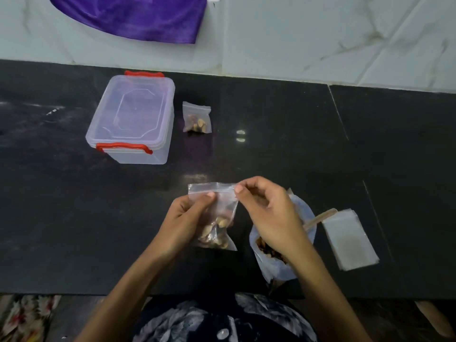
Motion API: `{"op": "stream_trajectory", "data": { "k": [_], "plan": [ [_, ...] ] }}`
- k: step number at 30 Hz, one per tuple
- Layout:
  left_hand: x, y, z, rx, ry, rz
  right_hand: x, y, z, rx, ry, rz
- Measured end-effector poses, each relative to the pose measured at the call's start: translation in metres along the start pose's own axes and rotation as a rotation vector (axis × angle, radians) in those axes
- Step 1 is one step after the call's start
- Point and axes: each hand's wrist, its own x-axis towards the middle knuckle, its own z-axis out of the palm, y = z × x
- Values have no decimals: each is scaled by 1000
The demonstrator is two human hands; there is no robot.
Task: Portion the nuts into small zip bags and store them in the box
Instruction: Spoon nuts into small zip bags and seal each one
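Observation:
A small clear zip bag [223, 206] with nuts in its lower half is held upright over the black counter. My left hand [183, 219] grips its left side, thumb on the front. My right hand [265, 213] pinches the bag's top right corner at the zip strip. Under my right hand lies a large open bag of nuts [276, 265] with a wooden stick [320, 218] poking out. A clear plastic box [133, 119] with red clips stands at the back left, its lid on. Another filled small zip bag [197, 117] lies just right of the box.
A stack of empty small zip bags [350, 239] lies at the right of the large bag. The black counter [283, 134] ends at a pale tiled wall behind. A purple cloth [138, 16] hangs on the wall above the box.

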Motion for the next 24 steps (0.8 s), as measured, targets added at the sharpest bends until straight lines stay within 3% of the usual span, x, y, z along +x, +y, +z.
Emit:
{"op": "stream_trajectory", "data": {
  "k": [4,11,16,24],
  "plan": [
    [-7,0,-2,52,96,100,0,7,13,27,16,-12],
    [-17,-1,1,95,204,228,-11,6,34,-259,100,-128],
    [-30,11,-2,19,244,214,-19,-8,40,38,31,-28],
    [-34,19,-9,-1,267,213,-16,-18,58,56,54,-88]
  ]
}}
